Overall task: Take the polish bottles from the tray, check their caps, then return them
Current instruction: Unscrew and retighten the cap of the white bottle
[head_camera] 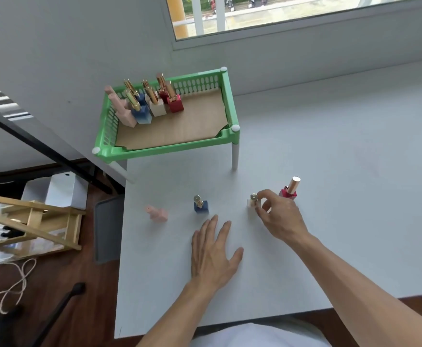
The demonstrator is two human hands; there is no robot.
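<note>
A green tray (169, 149) on white legs stands at the table's back left, with several polish bottles (152, 101) grouped in its far left corner. Several bottles stand in a row on the white table in front of it: a pink one (157, 213), a blue one (200, 205), a white one (252, 202) and a red one (289, 190), most with gold caps. My right hand (278, 216) pinches the gold cap of the white bottle. My left hand (213, 254) lies flat on the table, fingers spread, just below the blue bottle and apart from it.
The table's left edge (119, 259) drops to a wooden floor with a wooden rack (37, 221), a white box (64, 189) and a cord (12, 284). A wall and window sill run behind the tray. Bare white table surface (342, 159) stretches to the right.
</note>
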